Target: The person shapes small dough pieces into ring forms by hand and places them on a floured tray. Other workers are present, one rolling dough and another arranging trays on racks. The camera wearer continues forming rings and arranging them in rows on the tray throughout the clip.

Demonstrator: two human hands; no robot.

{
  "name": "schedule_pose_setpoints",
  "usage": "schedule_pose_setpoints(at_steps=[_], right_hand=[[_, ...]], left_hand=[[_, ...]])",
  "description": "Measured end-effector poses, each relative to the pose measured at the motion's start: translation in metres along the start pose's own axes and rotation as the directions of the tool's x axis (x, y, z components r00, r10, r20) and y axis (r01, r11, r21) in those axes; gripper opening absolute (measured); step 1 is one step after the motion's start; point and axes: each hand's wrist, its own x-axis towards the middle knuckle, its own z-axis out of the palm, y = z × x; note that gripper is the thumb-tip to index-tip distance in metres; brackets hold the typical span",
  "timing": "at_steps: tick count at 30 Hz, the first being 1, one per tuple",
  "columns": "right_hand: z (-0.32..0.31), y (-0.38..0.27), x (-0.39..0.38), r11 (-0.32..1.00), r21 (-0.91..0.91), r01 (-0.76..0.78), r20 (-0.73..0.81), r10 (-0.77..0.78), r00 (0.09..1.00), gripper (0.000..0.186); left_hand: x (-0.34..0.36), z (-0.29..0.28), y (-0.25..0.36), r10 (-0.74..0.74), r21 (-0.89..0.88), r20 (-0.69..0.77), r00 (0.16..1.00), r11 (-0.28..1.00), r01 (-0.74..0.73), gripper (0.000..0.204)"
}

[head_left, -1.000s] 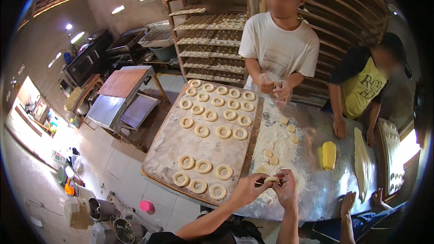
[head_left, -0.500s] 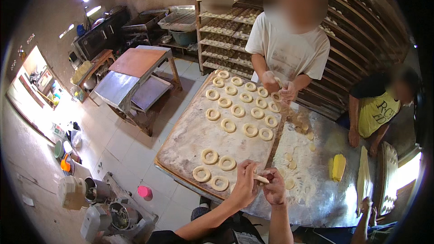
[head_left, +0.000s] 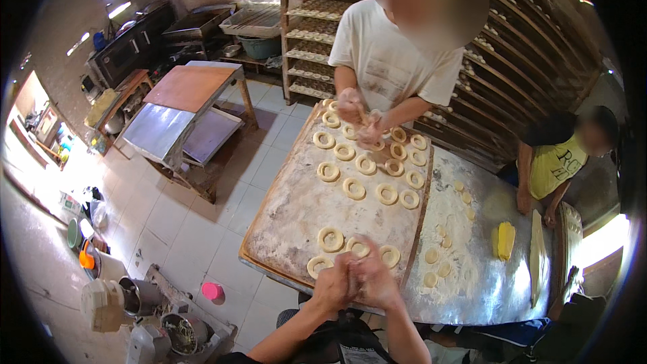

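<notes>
Pressing together at the near edge of the floured board (head_left: 290, 229), the left hand (head_left: 333, 286) and right hand (head_left: 374, 282) are curled closed against each other; a piece of dough is probably squeezed between them, but it is hidden and I cannot tell. Just beyond the knuckles lie raw dough rings (head_left: 331, 238), almost touching the hands. A careless drop or a sliding wrist could, I judge, flatten those nearest rings. Small dough discs (head_left: 431, 256) sit on the floured tabletop (head_left: 485, 283) to the right. Opposite, another person's hands (head_left: 360, 118) work over the far rows.
</notes>
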Motion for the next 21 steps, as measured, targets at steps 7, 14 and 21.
schedule_pose_setpoints(at_steps=[7,14,21], right_hand=[[0.060,-0.002,0.027,0.985,0.171,0.020,0.100,-0.037,0.994,0.055],[0.086,-0.020,0.040,0.988,-0.130,0.086,0.178,-0.062,0.982,0.059],[0.103,0.002,0.052,0.452,0.888,-0.085,0.211,-0.235,0.949,0.069]], left_hand=[[-0.004,-0.049,-0.037,0.045,-0.244,-0.227,0.973,0.965,-0.101,0.018],[-0.007,-0.072,-0.056,0.087,-0.261,-0.373,0.924,0.946,-0.195,0.021],[0.005,-0.083,-0.056,0.197,-0.093,-0.410,0.890,0.962,-0.256,0.013]])
